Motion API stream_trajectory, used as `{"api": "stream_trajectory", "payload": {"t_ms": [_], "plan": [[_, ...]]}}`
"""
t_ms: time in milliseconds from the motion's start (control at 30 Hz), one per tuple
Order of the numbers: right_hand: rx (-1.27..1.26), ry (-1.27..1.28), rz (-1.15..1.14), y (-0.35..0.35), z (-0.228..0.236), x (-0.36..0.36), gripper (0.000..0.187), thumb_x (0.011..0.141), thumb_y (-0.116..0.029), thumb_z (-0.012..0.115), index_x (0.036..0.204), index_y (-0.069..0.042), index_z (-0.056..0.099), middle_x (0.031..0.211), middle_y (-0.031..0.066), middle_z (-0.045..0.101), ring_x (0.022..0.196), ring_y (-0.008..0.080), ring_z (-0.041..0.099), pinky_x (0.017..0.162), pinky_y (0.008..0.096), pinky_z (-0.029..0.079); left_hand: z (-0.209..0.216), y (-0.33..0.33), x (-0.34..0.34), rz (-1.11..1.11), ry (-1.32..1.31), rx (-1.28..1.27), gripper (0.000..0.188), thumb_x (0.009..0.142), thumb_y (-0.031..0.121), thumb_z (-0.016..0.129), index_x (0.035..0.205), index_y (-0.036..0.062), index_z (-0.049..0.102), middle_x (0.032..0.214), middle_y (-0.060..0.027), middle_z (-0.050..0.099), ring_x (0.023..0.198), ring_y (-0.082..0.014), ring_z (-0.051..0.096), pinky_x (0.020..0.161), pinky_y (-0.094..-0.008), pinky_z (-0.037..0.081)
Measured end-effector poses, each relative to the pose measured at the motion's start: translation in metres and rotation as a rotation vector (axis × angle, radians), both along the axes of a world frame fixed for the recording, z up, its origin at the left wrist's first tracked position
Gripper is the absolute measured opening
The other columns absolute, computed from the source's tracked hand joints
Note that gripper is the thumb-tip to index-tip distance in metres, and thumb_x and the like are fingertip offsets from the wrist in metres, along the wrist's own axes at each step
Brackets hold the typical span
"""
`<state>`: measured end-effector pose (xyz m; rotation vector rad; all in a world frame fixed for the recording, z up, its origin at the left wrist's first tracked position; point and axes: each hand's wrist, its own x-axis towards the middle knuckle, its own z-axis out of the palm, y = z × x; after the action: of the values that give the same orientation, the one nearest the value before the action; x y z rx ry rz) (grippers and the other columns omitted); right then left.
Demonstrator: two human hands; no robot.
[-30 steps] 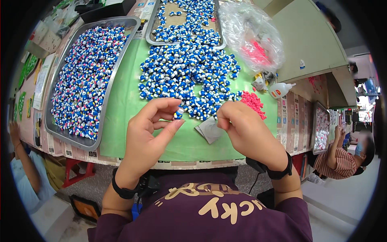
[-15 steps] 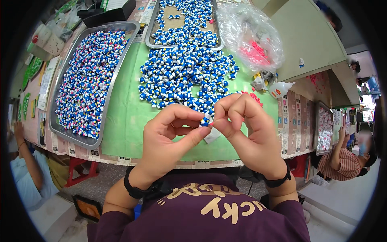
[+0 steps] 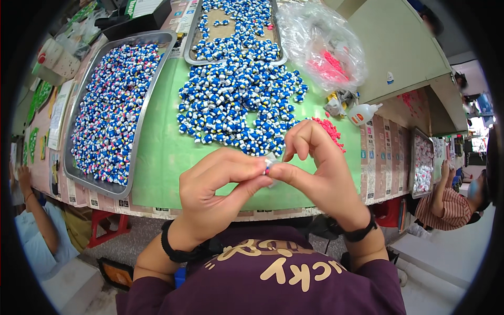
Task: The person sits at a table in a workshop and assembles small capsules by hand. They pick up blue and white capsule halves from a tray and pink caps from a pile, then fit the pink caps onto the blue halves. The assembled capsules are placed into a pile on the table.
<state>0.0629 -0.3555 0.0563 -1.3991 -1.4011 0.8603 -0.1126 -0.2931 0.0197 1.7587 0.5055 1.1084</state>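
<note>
My left hand (image 3: 218, 189) and my right hand (image 3: 315, 165) meet fingertip to fingertip above the near edge of the green mat (image 3: 163, 152). Between them they pinch one small blue and white figure (image 3: 268, 167), mostly hidden by the fingers. Just beyond the hands lies a loose pile of the same blue and white figures (image 3: 241, 107) on the mat. A small heap of pink parts (image 3: 329, 132) sits right of my right hand. Both wrists wear black bands.
A metal tray (image 3: 79, 168) full of finished figures stands at left, and a second tray (image 3: 190, 50) at the back. A clear plastic bag with pink parts (image 3: 323, 50) and a glue bottle (image 3: 362, 113) lie at right. Other people sit at far left (image 3: 37, 231) and far right (image 3: 446, 202).
My hands were apart a second ago, then came together and drew nearer to me, now pinching the small figure between the fingertips.
</note>
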Motion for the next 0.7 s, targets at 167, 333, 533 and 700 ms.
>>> {"api": "stream_trajectory", "payload": {"t_ms": [167, 333, 533, 700], "plan": [[-0.007, -0.092, -0.066, -0.008, -0.005, 0.052, 0.025, 0.079, 0.001, 0.069, 0.081, -0.004, 0.044, 0.076, 0.0049, 0.051, 0.075, 0.0135, 0.052, 0.070, 0.0271, 0.044, -0.006, 0.016, -0.028, 0.124, -0.062, -0.123, 0.016, 0.074, -0.012, 0.069, 0.083, 0.0008, 0.063, 0.089, -0.0097, 0.064, 0.077, -0.0150, 0.062, 0.066, -0.0234, 0.050], [-0.120, -0.594, 0.097, -0.017, -0.031, 0.083, 0.018, 0.074, 0.007, 0.060, 0.080, -0.005, 0.048, 0.070, 0.0058, 0.055, 0.074, 0.0224, 0.057, 0.069, 0.0350, 0.043, -0.016, 0.059, -0.093, 0.531, 0.098, 0.090, 0.014, 0.082, -0.011, 0.063, 0.091, -0.0007, 0.061, 0.089, -0.0059, 0.060, 0.077, -0.0098, 0.057, 0.068, -0.0209, 0.047], [-0.054, -0.869, 0.161, -0.011, -0.037, 0.068, 0.016, 0.072, 0.003, 0.058, 0.078, -0.009, 0.049, 0.076, 0.0057, 0.052, 0.081, 0.0252, 0.055, 0.076, 0.0366, 0.039, -0.023, 0.082, -0.130, 0.788, 0.503, 0.021, 0.019, 0.085, -0.001, 0.065, 0.104, -0.0006, 0.062, 0.095, -0.0057, 0.058, 0.068, -0.0063, 0.053, 0.059, -0.0202, 0.044], [-0.009, -0.768, 0.110, -0.003, -0.036, 0.081, 0.017, 0.071, 0.007, 0.055, 0.079, -0.006, 0.049, 0.075, 0.0074, 0.054, 0.077, 0.0275, 0.055, 0.070, 0.0360, 0.042, -0.012, 0.056, -0.071, 0.627, 0.517, 0.116, 0.026, 0.081, -0.001, 0.066, 0.107, 0.0034, 0.061, 0.102, -0.0055, 0.056, 0.065, -0.0092, 0.051, 0.055, -0.0217, 0.042]]}}
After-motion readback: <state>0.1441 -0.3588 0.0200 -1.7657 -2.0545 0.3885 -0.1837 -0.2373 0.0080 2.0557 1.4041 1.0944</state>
